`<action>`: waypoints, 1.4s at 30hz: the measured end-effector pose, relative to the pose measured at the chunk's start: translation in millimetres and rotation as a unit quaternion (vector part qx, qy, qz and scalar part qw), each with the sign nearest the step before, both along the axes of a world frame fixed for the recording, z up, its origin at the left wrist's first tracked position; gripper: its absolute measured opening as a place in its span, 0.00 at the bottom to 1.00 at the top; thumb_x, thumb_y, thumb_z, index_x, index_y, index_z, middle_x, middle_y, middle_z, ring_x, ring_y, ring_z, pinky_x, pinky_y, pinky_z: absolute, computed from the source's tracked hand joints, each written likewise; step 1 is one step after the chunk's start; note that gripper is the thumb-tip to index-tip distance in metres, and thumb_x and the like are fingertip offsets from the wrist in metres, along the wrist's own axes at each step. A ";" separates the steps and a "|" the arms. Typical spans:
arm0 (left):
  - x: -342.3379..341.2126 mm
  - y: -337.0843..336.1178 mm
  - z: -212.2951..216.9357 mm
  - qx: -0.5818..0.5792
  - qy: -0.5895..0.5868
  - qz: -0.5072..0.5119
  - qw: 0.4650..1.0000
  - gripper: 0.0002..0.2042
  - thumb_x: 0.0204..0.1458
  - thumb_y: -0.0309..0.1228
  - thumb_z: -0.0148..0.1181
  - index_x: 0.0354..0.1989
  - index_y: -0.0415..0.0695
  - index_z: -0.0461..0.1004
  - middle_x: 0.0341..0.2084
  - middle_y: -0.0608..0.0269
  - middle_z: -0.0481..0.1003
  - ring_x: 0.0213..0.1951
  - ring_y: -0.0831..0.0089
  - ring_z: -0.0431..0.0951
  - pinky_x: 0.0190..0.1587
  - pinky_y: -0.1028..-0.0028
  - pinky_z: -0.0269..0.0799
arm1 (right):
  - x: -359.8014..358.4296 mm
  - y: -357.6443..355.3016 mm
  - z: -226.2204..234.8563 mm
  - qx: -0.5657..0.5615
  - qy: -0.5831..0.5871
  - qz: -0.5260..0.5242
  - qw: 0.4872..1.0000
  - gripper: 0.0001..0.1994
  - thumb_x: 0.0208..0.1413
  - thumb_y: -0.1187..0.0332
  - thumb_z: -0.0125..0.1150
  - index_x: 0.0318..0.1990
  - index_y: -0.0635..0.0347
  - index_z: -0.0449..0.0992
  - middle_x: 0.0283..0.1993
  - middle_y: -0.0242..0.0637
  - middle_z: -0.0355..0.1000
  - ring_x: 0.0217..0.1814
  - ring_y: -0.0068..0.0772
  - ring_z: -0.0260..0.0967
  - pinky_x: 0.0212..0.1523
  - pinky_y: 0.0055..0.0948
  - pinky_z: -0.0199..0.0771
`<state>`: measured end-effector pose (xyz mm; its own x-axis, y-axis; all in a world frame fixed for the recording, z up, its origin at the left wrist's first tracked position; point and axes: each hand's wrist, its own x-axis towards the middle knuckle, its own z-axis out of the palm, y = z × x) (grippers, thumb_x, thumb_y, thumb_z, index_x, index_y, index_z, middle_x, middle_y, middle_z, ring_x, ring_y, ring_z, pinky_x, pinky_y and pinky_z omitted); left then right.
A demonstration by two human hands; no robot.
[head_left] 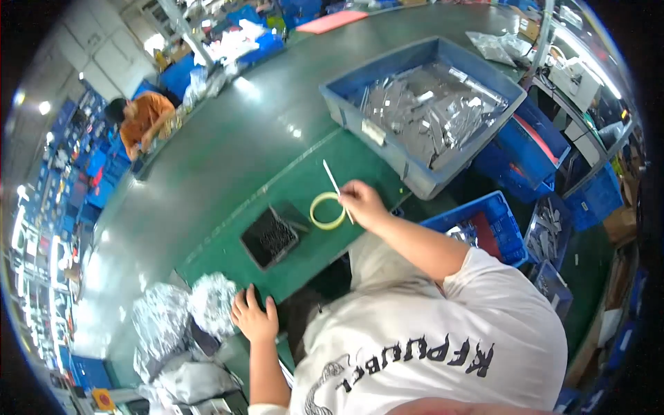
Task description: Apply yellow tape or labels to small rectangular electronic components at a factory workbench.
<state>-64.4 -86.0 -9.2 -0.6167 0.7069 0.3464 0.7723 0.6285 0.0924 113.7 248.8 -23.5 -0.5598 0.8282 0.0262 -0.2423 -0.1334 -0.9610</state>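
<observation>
My right hand [363, 203] is closed on a thin white stick [330, 175], which points away from me and slightly left. Beside that hand, a pale yellow roll of tape [313, 213] lies flat on the green mat [304, 257]. Further left stands a small black tray [247, 247] with many dark, thin pieces in it, too small to name. My left hand [254, 317], fingers spread, rests at the near edge of the table and holds nothing. Crumpled clear plastic bags [211, 304] lie right by its fingers.
A large grey-blue bin [408, 178] of shiny flat metal pieces stands at the back right. Blue crates [510, 228] sit to my right, below the table's level. More bags [190, 380] pile up at lower left. Across the table sits a person in an orange top [149, 114].
</observation>
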 end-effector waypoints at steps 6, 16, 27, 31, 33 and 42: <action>-9.8 13.6 -11.9 -0.004 0.046 -0.013 0.999 0.25 0.55 0.45 0.56 0.61 0.51 0.69 0.58 0.54 0.68 0.59 0.49 0.65 0.62 0.52 0.57 | -0.5 34.7 -15.7 0.030 -0.025 -0.051 0.998 0.10 0.58 0.63 0.63 0.38 0.61 0.76 0.32 0.33 0.75 0.34 0.24 0.70 0.35 0.28 0.70; -10.6 4.5 -23.5 0.004 0.057 -0.024 0.998 0.24 0.56 0.47 0.56 0.60 0.54 0.71 0.58 0.55 0.68 0.61 0.51 0.66 0.62 0.52 0.58 | 9.8 29.0 -28.6 0.123 0.015 -0.061 0.990 0.14 0.59 0.60 0.61 0.40 0.64 0.78 0.31 0.35 0.76 0.34 0.24 0.73 0.37 0.26 0.71; -20.3 2.6 -28.4 -0.004 0.088 -0.038 0.995 0.28 0.58 0.54 0.51 0.63 0.53 0.68 0.59 0.48 0.66 0.60 0.46 0.65 0.61 0.50 0.61 | -10.9 30.2 0.9 0.118 -0.006 0.043 0.992 0.14 0.52 0.64 0.68 0.37 0.66 0.73 0.26 0.40 0.76 0.25 0.31 0.72 0.26 0.36 0.71; -15.3 7.3 -18.5 -0.110 0.079 -0.047 0.990 0.45 0.43 0.54 0.70 0.70 0.52 0.58 0.63 0.47 0.61 0.62 0.45 0.64 0.63 0.50 0.60 | -14.7 27.4 10.6 0.161 -0.097 -0.023 0.982 0.18 0.55 0.54 0.62 0.38 0.63 0.78 0.31 0.41 0.78 0.32 0.38 0.76 0.36 0.38 0.74; -13.8 19.9 -18.8 -0.141 0.092 -0.114 0.979 0.45 0.43 0.50 0.71 0.70 0.51 0.57 0.63 0.46 0.61 0.62 0.44 0.63 0.63 0.51 0.61 | 14.1 19.8 6.7 0.154 -0.137 -0.018 0.978 0.21 0.57 0.50 0.61 0.41 0.63 0.80 0.35 0.39 0.79 0.36 0.32 0.75 0.40 0.34 0.74; -16.3 16.7 0.8 -0.230 0.079 -0.111 0.964 0.40 0.48 0.34 0.59 0.72 0.43 0.52 0.58 0.39 0.69 0.56 0.43 0.72 0.57 0.53 0.69 | 178.7 -133.2 -53.1 0.081 -0.086 0.148 0.982 0.19 0.47 0.53 0.61 0.31 0.63 0.82 0.28 0.45 0.79 0.34 0.42 0.77 0.36 0.42 0.73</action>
<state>-80.7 -69.3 -8.4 -0.3975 0.9166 0.0418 0.8743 0.3922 -0.2859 292.4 115.7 -76.6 -0.7828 0.6217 0.0278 -0.0480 -0.0158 -0.9987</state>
